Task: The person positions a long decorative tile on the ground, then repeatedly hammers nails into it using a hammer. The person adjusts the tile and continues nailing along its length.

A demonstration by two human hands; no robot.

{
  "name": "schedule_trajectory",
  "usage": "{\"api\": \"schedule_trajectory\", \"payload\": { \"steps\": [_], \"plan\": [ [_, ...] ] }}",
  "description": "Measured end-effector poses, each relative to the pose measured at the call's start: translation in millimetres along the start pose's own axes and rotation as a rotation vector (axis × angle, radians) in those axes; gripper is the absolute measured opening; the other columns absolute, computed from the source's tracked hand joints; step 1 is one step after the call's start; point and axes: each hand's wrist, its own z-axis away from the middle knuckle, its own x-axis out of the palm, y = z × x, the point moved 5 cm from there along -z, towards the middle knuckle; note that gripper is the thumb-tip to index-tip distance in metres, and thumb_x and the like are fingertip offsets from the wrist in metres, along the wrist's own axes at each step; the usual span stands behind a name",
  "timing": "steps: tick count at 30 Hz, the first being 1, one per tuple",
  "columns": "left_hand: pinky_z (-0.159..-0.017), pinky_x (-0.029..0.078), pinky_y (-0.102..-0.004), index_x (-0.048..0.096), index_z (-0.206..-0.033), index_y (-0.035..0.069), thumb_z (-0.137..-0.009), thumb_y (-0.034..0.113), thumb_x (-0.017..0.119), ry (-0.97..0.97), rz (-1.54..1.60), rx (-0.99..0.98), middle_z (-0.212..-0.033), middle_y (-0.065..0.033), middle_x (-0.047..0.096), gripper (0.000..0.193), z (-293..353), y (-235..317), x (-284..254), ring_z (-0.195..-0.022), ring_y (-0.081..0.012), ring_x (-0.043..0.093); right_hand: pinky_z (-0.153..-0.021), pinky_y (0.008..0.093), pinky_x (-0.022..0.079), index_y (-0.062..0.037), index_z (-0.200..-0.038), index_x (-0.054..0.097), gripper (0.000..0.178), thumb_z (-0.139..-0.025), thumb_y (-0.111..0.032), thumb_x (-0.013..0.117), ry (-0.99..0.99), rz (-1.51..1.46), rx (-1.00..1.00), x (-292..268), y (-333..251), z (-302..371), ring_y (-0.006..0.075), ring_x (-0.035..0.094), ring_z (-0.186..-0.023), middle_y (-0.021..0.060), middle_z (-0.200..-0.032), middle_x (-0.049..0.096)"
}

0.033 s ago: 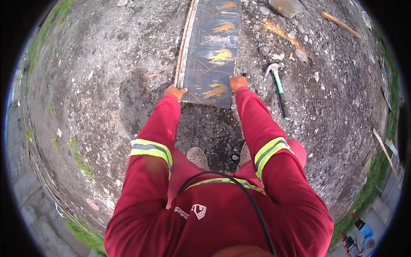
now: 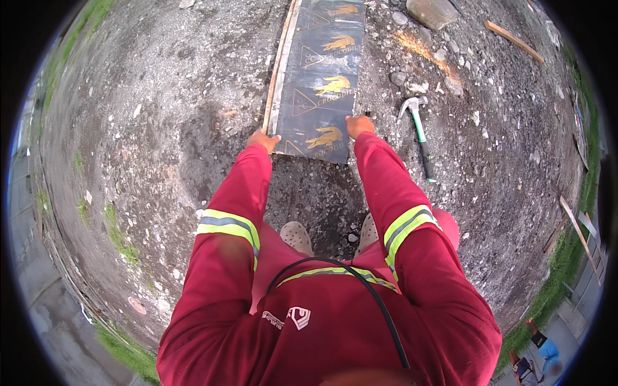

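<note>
A long, dark film-faced plywood panel (image 2: 308,122) with gold printed figures lies on the gravel, stretching away in front of me. Along its left side runs a narrow wooden batten (image 2: 277,74). My left hand (image 2: 262,139) is closed round the left edge near the close end, thumb on top. On the opposite edge, my right hand (image 2: 360,126) grips the panel a little farther up; its fingers are partly hidden under the edge. To the right of that hand, a claw hammer (image 2: 418,132) with a green and black handle rests on the ground, touched by neither hand.
Beyond the hammer are a large stone (image 2: 431,11), smaller rocks and a patch of orange sawdust (image 2: 415,46). A loose wood strip (image 2: 513,40) lies at the far right. Planks (image 2: 579,238) sit by the grass on the right. Two people (image 2: 544,354) are at the lower right.
</note>
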Motion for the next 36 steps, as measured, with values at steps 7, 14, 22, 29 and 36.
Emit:
{"api": "schedule_trajectory", "payload": {
  "steps": [7,14,22,29,36],
  "plan": [
    [-0.091,0.047,-0.0382,0.062,-0.115,0.014,-0.076,0.035,0.068,0.057,0.075,-0.076,-0.112,-0.0138,0.063,0.045,12,-10,1,-0.106,-0.0305,0.058,-0.092,0.0396,0.046,-0.0029,-0.11,0.062,0.049,-0.082,-0.043,0.06,-0.179,0.092,0.122,8,8,22,0.0323,0.057,-0.109,0.0209,-0.112,0.061],
    [-0.093,0.046,-0.0394,0.06,-0.119,0.015,-0.078,0.038,0.065,0.041,0.154,-0.145,-0.114,-0.0148,0.061,0.048,27,-9,0,-0.109,-0.0323,0.057,-0.053,0.0344,0.054,-0.0002,-0.093,0.061,0.032,-0.09,-0.031,0.055,-0.304,-0.394,0.158,5,9,41,0.0216,0.065,-0.062,0.0126,-0.075,0.065],
    [-0.093,0.044,-0.0387,0.059,-0.117,0.007,-0.083,0.041,0.06,0.134,0.236,-0.166,-0.116,-0.017,0.06,0.048,13,-16,0,-0.111,-0.0325,0.055,-0.062,0.0371,0.054,-0.0031,-0.101,0.062,0.034,-0.087,-0.033,0.058,-0.207,-0.282,0.019,-17,-9,62,0.0259,0.066,-0.076,0.0152,-0.087,0.066],
    [-0.086,0.046,-0.0386,0.065,-0.105,0.007,-0.082,0.04,0.061,0.207,0.12,-0.08,-0.102,-0.016,0.065,0.041,-5,-36,0,-0.098,-0.0336,0.06,-0.087,0.0409,0.047,-0.0022,-0.104,0.063,0.042,-0.081,-0.037,0.065,-0.121,0.074,-0.139,-3,-28,55,0.036,0.059,-0.101,0.0209,-0.108,0.062],
    [-0.083,0.048,-0.0389,0.067,-0.101,0.01,-0.081,0.039,0.063,0.21,0.087,-0.127,-0.1,-0.0159,0.066,0.036,10,-24,-3,-0.095,-0.0333,0.062,-0.087,0.04,0.048,-0.0001,-0.101,0.064,0.041,-0.081,-0.036,0.066,-0.101,0.051,0.047,-3,-27,60,0.0356,0.06,-0.101,0.0222,-0.104,0.063]
  ]
}}
